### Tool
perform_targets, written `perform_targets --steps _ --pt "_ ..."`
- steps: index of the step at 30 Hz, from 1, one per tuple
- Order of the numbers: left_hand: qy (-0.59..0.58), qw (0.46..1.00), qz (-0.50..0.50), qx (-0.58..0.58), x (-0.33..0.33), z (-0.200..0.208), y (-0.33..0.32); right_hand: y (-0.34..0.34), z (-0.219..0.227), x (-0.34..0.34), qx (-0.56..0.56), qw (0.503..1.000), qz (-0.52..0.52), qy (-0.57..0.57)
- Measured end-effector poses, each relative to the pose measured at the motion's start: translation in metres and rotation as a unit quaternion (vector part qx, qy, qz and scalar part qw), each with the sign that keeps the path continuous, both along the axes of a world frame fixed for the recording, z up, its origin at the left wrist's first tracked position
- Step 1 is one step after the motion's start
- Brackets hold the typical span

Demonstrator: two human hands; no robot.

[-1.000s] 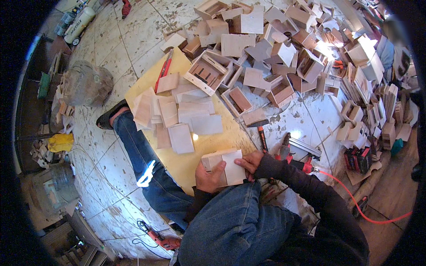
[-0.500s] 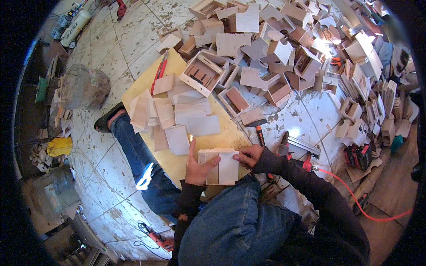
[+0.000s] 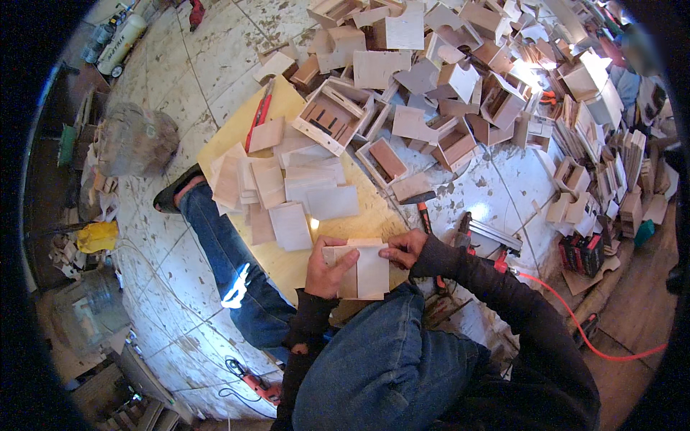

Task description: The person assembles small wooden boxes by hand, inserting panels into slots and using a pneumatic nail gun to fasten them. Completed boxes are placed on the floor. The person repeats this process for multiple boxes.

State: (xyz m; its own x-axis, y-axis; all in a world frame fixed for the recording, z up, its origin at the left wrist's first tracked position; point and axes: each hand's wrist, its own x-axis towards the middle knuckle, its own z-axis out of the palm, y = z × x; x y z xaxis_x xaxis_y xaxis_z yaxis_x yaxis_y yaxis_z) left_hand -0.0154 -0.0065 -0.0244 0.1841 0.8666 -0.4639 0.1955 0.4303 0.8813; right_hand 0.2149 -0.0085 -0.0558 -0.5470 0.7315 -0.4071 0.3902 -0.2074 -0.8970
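Pale rectangular wooden box [image 3: 348, 286] is at lower centre of frame, just above the denim knee [image 3: 381, 337], with a smooth off-white rectangular wooden panel [image 3: 373, 271] across the right part of its upper face. Main change: left-hand grip. Half a second ago the left hand [image 3: 327, 269] had its index finger pointing up off the box; now its fingers are curled at the top left edge, thumb across the face near the panel's seam. Right hand [image 3: 405, 250] still pinches the upper right edge. Box also sits squarer in frame than a second ago, when it was tilted.

What that means: both hands are clamped on the box, one per side, so I'd judge the hold firmer. Can't tell if the panel is flush or fixed; fingertips behind are hidden.

No change around it: thin pale wooden rectangles [image 3: 332, 202] overlap on the flat yellow board [image 3: 363, 224], long red tool [image 3: 259, 122] at the board's far end, hammer with black-and-orange handle [image 3: 424, 218] right of the board, untouched.
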Motion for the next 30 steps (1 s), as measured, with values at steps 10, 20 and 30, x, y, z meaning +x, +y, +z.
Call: perform_targets --steps 10,20,30 --pt "0.035 0.998 0.022 -0.046 0.0 0.002 0.014 -0.005 -0.003 -0.001 0.034 0.999 -0.032 0.026" --pt "0.016 0.995 0.043 -0.091 0.0 0.0 0.013 -0.002 -0.001 0.0 -0.052 0.997 -0.029 0.051" --pt "0.071 0.997 0.04 0.012 -0.002 -0.011 0.0 -0.003 0.004 -0.01 0.043 0.997 -0.062 0.019"
